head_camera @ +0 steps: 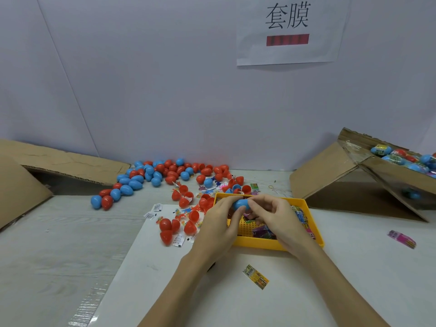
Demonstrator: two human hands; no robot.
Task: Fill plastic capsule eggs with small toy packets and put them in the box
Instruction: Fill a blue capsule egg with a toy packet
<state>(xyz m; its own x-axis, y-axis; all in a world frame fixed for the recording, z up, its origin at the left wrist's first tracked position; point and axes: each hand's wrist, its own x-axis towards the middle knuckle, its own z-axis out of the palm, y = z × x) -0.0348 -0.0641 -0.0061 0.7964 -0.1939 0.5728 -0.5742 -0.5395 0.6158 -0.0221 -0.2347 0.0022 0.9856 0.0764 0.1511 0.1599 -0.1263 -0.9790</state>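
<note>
Blue capsule egg (241,204) sits pinched between the left hand (218,224) and right hand (277,217), fingers curled round its ends, above the yellow tray's (259,244) far-left corner. Keep the halves aligned, press squarely until shut, then carry it to the cardboard box (354,180) at the desk's right edge.

wall (141,79): pale, plain | sign (289,31): white paper, posted on wall | table (59,244): white top
</note>
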